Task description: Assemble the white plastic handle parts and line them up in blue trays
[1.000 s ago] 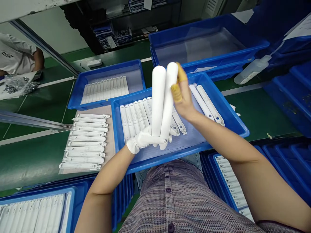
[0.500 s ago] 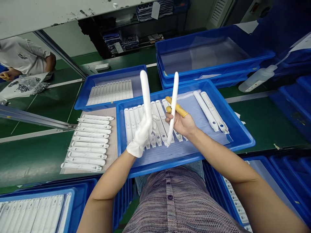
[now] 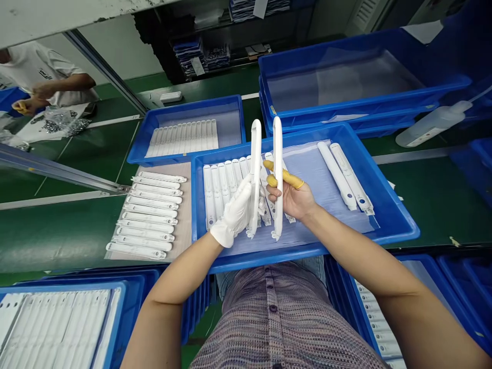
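White plastic strips (image 3: 254,174): two held upright, just apart
Left hand (image 3: 234,212): gloved, closed around one strip
Right hand (image 3: 290,197): other strip pinched between fingers
Blue tray (image 3: 346,241): below both hands

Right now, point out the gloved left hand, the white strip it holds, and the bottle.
gloved left hand (image 3: 232,215): head view, glove back
white strip (image 3: 255,154): head view, middle
bottle (image 3: 432,126): head view, body

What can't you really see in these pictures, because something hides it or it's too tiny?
All from the head view:
The tray strips: the gloved left hand partly covers them.
The back faces of the left upright strip and right upright strip: turned away from the camera.
The head of the co-worker: cut off by the left edge.
The shiny bits on the white sheet: too small to name.
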{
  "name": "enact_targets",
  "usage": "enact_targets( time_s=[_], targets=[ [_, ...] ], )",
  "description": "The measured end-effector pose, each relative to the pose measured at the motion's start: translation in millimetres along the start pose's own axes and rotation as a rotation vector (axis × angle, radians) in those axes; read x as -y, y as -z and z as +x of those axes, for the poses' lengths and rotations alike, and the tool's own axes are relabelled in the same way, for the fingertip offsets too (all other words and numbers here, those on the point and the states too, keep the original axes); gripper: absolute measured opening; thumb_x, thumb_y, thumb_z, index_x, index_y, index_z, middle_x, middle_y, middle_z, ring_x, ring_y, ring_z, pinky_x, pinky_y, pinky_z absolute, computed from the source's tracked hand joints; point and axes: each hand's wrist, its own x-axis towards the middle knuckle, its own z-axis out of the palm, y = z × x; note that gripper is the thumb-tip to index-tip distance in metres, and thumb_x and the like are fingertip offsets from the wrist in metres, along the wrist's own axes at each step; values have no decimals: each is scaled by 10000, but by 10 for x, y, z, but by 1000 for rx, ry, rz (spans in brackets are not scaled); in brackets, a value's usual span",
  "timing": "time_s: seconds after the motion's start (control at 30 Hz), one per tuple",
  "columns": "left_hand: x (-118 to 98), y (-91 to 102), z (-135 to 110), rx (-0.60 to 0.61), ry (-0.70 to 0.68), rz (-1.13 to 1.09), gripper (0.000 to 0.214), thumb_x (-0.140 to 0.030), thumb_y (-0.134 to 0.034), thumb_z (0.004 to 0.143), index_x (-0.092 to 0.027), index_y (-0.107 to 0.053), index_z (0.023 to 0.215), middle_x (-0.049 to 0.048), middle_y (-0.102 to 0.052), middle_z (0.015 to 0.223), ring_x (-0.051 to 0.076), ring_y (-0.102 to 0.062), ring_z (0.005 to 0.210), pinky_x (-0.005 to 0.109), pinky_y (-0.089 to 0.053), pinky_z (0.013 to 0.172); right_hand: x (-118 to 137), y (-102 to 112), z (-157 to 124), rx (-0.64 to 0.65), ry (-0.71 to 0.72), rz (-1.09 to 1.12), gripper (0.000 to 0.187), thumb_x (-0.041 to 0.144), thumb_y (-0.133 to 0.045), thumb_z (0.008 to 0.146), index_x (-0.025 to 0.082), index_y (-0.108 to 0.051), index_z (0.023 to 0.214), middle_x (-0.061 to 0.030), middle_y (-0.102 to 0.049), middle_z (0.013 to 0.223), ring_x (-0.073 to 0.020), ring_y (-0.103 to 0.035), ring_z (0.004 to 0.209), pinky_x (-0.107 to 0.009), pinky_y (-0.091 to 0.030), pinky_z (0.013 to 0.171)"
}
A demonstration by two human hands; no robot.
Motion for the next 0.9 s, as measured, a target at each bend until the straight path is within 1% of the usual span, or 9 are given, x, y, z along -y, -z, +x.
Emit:
enact_targets(
  time_s=[0.1,0.17,0.23,0.33,0.47,0.57,0.77,0.83,0.9],
  targets=[
    [-12,23,-12,75,-12,-26,602,-456,-793,898,-236,-584,1419,-29,-612,765,78,-552,558,188,-480,504,-34,25,25,-5,48,54,195,243,-676,913,268,-609,1094,33,-686,867,-78,-531,583,-184,-518,527],
    [-16,29,-4,98,14,-68,546,-439,-763,926,-197,-610,1391,-15,-623,768,89,-595,607,199,-535,584,-68,35,48,-5,88,97,233,209,-719,890,274,-583,1067,32,-711,898,-73,-553,611,-161,-512,533],
    [-21,23,22,93,32,-142,506,-423,-719,960,-181,-614,1392,7,-647,817,110,-642,678,233,-584,681,-89,36,70,-8,91,125,182,211,-695,916,266,-581,1047,23,-715,901,-77,-558,632,-159,-513,538],
    [-29,8,73,57,37,-205,439,-391,-645,1008,-187,-618,1396,32,-665,889,136,-667,750,284,-612,766,-86,44,90,-29,57,72,90,305,-603,980,242,-612,1044,-16,-727,974,-110,-590,698,-223,-564,581],
    [-45,-14,102,-2,53,-164,387,-425,-521,1062,-179,-663,1325,72,-673,930,191,-676,831,353,-617,812,-87,97,96,-27,148,-142,229,316,-644,914,294,-630,1142,-19,-729,1121,-164,-661,890,-318,-615,708],
    [-53,-40,99,-69,-18,-97,297,-338,-584,1033,-191,-668,1276,43,-646,886,159,-648,771,317,-596,791,-136,153,99,-1,202,-231,433,324,-747,834,364,-619,1246,11,-707,1150,-153,-666,929,-311,-618,733],
    [-27,-49,124,4,-10,-102,343,-372,-646,989,-214,-651,1292,40,-649,915,135,-633,736,271,-549,679,-238,190,70,49,214,-323,594,334,-828,756,372,-644,1320,5,-680,1202,-156,-661,953,-319,-625,805],
    [-13,-23,124,0,-29,-100,301,-382,-705,948,-212,-673,1193,18,-632,884,105,-586,674,233,-505,604,-254,186,48,74,249,-397,631,332,-836,756,381,-639,1353,-4,-662,1272,-179,-667,1026,-356,-618,888],
    [-10,9,105,30,-68,-52,244,-364,-780,882,-193,-677,1020,-17,-582,763,73,-495,566,205,-430,519,-270,181,28,82,330,-498,624,361,-828,787,388,-632,1379,-14,-637,1337,-212,-654,1133,-414,-588,995]
  ],
)
